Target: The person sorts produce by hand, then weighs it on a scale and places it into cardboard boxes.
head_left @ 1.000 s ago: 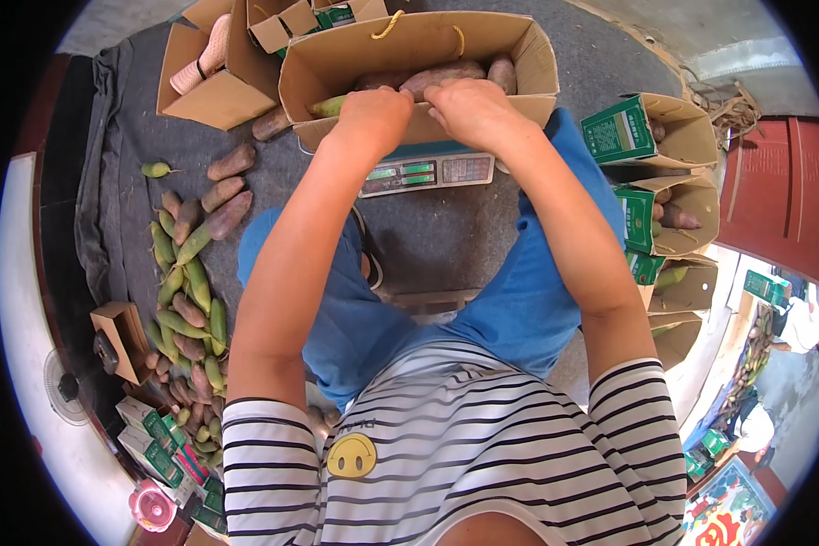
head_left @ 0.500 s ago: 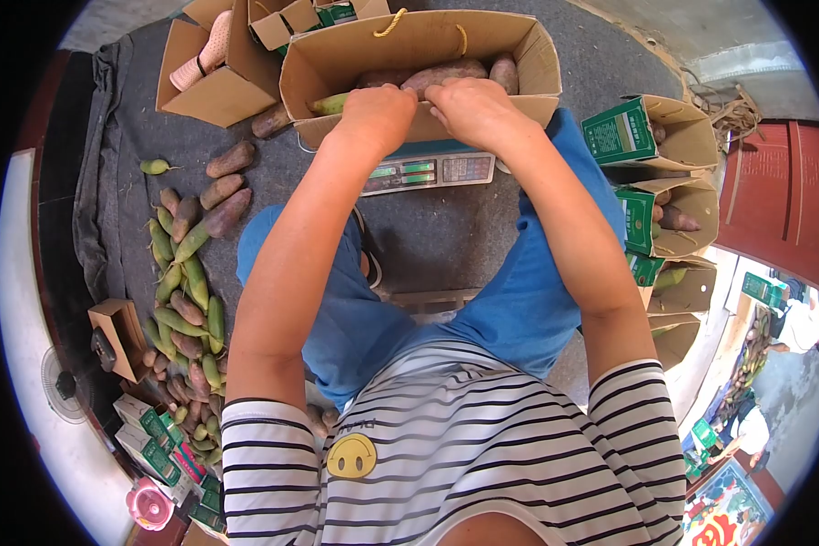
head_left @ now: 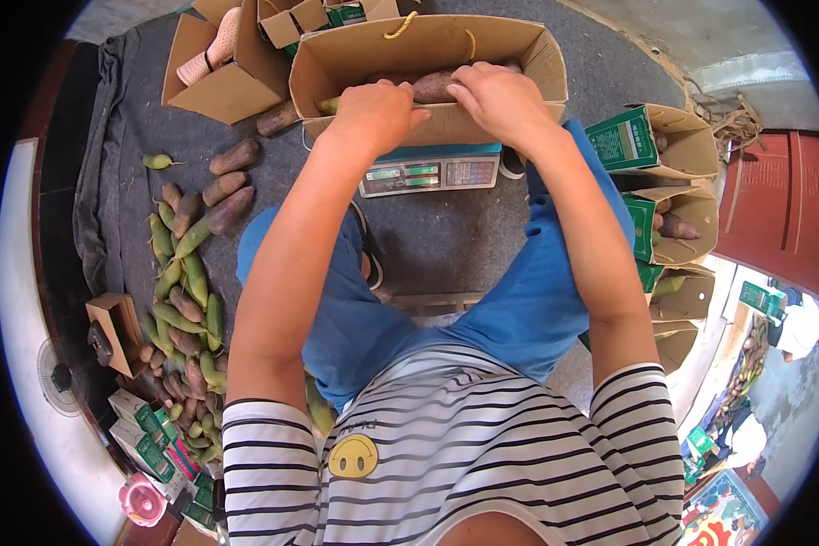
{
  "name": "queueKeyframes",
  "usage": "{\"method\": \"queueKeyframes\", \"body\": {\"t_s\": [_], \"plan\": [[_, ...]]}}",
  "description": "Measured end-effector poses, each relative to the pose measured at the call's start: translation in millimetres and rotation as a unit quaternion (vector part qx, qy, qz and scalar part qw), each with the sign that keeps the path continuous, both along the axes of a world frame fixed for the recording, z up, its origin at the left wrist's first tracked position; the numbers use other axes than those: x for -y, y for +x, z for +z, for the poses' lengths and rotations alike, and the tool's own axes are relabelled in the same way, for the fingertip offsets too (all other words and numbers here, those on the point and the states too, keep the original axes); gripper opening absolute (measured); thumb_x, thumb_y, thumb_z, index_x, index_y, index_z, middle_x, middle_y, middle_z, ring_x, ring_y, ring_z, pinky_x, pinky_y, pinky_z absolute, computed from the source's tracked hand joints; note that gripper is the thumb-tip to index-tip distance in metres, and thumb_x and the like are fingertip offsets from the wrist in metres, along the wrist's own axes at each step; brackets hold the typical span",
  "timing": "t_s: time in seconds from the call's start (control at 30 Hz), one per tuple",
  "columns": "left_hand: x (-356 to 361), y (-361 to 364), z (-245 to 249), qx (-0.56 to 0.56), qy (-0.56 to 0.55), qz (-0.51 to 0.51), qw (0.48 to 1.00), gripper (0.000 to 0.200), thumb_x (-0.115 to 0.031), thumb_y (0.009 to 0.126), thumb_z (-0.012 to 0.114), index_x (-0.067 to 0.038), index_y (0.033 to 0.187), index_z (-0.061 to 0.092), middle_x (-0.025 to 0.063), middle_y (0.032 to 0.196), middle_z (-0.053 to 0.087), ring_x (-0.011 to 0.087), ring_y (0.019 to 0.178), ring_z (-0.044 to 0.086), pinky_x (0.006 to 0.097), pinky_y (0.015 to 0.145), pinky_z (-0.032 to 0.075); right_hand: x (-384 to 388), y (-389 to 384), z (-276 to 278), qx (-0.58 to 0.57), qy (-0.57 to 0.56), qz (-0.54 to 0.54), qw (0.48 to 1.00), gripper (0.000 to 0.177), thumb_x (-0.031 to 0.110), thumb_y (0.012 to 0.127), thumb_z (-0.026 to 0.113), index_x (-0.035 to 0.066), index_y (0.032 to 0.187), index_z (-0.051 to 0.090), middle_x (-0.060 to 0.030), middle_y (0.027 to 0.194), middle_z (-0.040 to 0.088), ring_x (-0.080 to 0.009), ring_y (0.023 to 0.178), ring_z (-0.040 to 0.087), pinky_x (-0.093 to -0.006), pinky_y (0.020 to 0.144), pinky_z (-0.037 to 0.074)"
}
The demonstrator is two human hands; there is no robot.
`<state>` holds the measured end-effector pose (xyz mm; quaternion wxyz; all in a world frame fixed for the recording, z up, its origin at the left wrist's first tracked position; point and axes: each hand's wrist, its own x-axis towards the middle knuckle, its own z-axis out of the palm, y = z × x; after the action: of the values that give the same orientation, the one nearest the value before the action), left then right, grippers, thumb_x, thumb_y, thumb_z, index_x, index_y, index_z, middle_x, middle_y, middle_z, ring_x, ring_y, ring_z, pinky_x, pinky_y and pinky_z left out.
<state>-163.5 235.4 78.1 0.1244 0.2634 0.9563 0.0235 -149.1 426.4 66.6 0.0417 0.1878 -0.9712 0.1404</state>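
Observation:
An open cardboard box (head_left: 519, 118) with yellow rope handles rests on a digital scale (head_left: 428, 175). Inside it lie purplish radishes (head_left: 435, 88) and a green radish (head_left: 329, 106), partly covered by my hands. My left hand (head_left: 373, 114) is bent over the box's front wall, with its thumb stretched to the right; the fingertips are hidden inside. To its right, my right hand (head_left: 502, 98) reaches over the same wall, thumb and bent fingers against a purplish radish. The hands are apart.
Green and purple radishes (head_left: 191, 273) lie piled on the dark floor cloth (head_left: 136, 118) to the left. Another cardboard box (head_left: 237, 86) stands at the upper left. Green-sided boxes (head_left: 623, 146) line the right side. Further right are people (head_left: 799, 326).
My hands have moved apart, the right one further to the right and up, the left one turning its thumb outward. The view has shifted slightly, and the box appears a little lower and to the right.

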Motion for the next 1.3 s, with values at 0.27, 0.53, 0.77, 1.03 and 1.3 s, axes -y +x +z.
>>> {"method": "queueKeyframes", "body": {"t_s": [0.27, 0.53, 0.77, 1.03, 1.3], "plan": [[-1, 1, -5, -0.068, 0.014, -0.004, 0.998, 0.041, -0.042, 0.090, 0.053, -0.004, 0.102, 0.060, 0.0154, 0.098, 0.061, 0.0319, 0.094, 0.061, 0.0446, 0.077, 0.050, -2, 3, 0, 0.031, 0.024, 0.001, 0.999, 0.027, 0.030, 0.092, 0.050, 0.007, 0.096, 0.063, -0.0116, 0.092, 0.064, -0.0322, 0.088, 0.061, -0.0435, 0.076, 0.049], [-8, -1, 0, -0.156, 0.055, 0.005, 0.986, 0.043, -0.045, 0.090, 0.051, -0.005, 0.104, 0.060, 0.0145, 0.100, 0.059, 0.0296, 0.103, 0.056, 0.0452, 0.082, 0.045, -5, 5, 0, 0.039, 0.024, 0.009, 0.999, 0.027, 0.030, 0.092, 0.049, 0.008, 0.098, 0.063, -0.0127, 0.093, 0.064, -0.0325, 0.089, 0.061, -0.0435, 0.076, 0.049], [-3, 4, 3, -0.071, -0.020, 0.004, 0.997, 0.037, -0.040, 0.090, 0.053, -0.006, 0.104, 0.060, 0.0136, 0.098, 0.061, 0.0307, 0.096, 0.060, 0.0459, 0.081, 0.046, -11, 6, -2, 0.034, 0.023, 0.003, 0.999, 0.028, 0.031, 0.092, 0.049, 0.008, 0.098, 0.063, -0.0125, 0.095, 0.064, -0.0322, 0.091, 0.061, -0.0431, 0.077, 0.049], [-9, -2, 11, -0.220, 0.117, -0.006, 0.968, 0.037, -0.033, 0.089, 0.058, -0.005, 0.113, 0.057, 0.0152, 0.104, 0.062, 0.0254, 0.094, 0.063, 0.0386, 0.080, 0.048, -24, 2, 5, -0.024, -0.044, -0.041, 0.998, 0.028, 0.029, 0.091, 0.051, 0.007, 0.105, 0.061, -0.0138, 0.097, 0.065, -0.0318, 0.092, 0.062, -0.0422, 0.079, 0.049], [-7, 3, 32, 0.214, 0.603, 0.245, 0.729, 0.058, -0.050, 0.095, 0.043, 0.000, 0.122, 0.053, 0.0131, 0.114, 0.059, 0.0224, 0.106, 0.058, 0.0347, 0.089, 0.045, -25, 2, 9, -0.059, -0.290, -0.084, 0.951, 0.034, 0.026, 0.089, 0.056, 0.006, 0.117, 0.056, -0.0126, 0.100, 0.065, -0.0269, 0.092, 0.063, -0.0374, 0.080, 0.050]]}}
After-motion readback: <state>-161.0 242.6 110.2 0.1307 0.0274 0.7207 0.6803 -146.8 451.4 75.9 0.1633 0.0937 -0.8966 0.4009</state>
